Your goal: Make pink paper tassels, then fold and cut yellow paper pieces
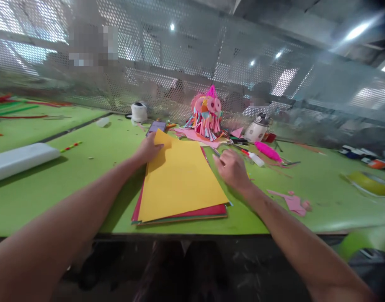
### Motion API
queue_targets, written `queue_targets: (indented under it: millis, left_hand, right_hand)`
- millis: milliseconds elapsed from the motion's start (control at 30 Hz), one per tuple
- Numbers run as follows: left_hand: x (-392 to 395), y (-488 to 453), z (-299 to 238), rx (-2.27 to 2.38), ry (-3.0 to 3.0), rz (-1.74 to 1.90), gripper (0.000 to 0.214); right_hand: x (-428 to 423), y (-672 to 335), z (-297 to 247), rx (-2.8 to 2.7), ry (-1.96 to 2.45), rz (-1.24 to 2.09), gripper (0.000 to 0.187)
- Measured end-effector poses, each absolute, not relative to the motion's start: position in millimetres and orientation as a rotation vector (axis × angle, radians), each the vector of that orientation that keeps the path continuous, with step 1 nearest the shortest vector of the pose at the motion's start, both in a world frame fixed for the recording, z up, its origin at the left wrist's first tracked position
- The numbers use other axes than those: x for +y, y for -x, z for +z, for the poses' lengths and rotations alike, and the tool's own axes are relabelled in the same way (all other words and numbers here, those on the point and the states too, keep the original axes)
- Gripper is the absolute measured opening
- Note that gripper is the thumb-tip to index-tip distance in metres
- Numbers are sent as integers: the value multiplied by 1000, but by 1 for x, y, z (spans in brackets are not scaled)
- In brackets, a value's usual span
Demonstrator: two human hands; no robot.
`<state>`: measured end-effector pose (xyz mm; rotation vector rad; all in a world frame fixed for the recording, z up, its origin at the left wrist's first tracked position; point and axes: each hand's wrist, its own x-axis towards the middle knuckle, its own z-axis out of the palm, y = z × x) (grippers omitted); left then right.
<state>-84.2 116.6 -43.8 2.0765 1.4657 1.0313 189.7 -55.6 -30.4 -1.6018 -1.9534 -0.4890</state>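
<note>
A yellow paper sheet [182, 176] lies slightly askew on a stack of coloured paper [211, 211], whose red and dark green edges show below it. My left hand [150, 148] pinches the sheet's far left corner, which curls up between thumb and fingers. To the right of the stack, my right hand [232, 167] is closed around a slim, pen-like grey tool [216, 152]; its exact kind is blurred. Beyond the stack stands a pink paper-fringed craft piece [207, 111] on pink paper scraps. A phone [156, 127] lies just past my left hand.
A white glue bottle [256, 159], bright pink bundle [268, 152] and white jug [257, 129] are to the right. Pink scraps [294, 204] lie near the right forearm. At left is a long white block [22, 160]. A perforated metal screen [167, 54] borders the green table [101, 155].
</note>
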Motion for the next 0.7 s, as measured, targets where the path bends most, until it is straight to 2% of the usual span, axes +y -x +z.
queue_targets:
  millis: [100, 167, 267, 333, 433, 500, 567, 633, 700]
  left_hand:
    - [119, 84, -44, 1448, -2093, 1011, 49]
    - [121, 83, -45, 1434, -2104, 1014, 49]
    - [123, 82, -46, 1400, -2118, 1024, 49]
    - [122, 83, -45, 1403, -2124, 1012, 48]
    - [120, 85, -43, 1436, -2144, 992, 46]
    - [121, 86, -42, 1443, -2159, 996, 45]
    - [123, 87, -43, 1433, -2169, 1003, 45]
    - [125, 88, -45, 1427, -2176, 995, 45]
    - [126, 89, -46, 1430, -2176, 986, 47]
  right_hand:
    - [-58, -193, -24, -1881, 1625, -463, 33]
    - [-63, -183, -24, -2036, 1406, -337, 26]
    - [-68, -164, -28, -2473, 1058, -58, 30]
    - [-65, -164, -29, -2515, 1228, -66, 33]
    - [-58, -183, -26, -2139, 1861, -385, 33]
    - [-56, -192, -23, -1928, 1924, -542, 29]
    - [-58, -188, -22, -1945, 1697, -558, 31]
    - [-62, -174, -25, -2173, 1381, -428, 36]
    - [-66, -163, -27, -2384, 1278, -296, 37]
